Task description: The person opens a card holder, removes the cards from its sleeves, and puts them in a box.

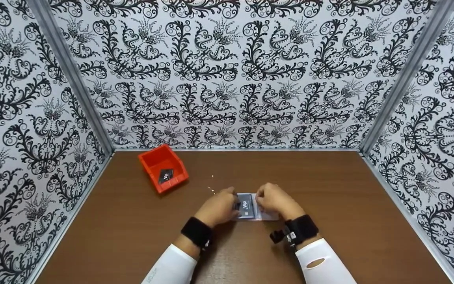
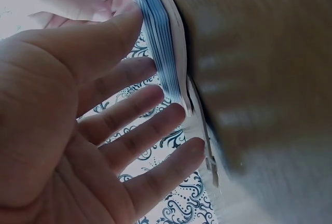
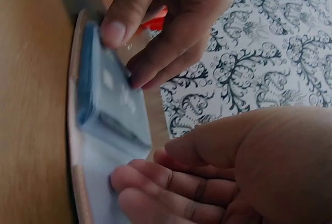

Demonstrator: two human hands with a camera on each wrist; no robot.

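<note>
A card holder lies open on the table in front of the person, its stack of clear sleeves on the left side and a pale bare cover on the right. A dark card marked "Vip" shows in the top sleeve. The left hand rests at the stack's left end; in the right wrist view its thumb and fingers touch the sleeves. Its fingers look straight and spread in the left wrist view. Over the right cover is the right hand, fingers loosely bent, fingertips near the cover, with nothing visible in them.
A red bin stands at the table's back left with another dark "Vip" card inside. Small bright specks show on the brown table left of the holder. Patterned walls enclose the back and sides.
</note>
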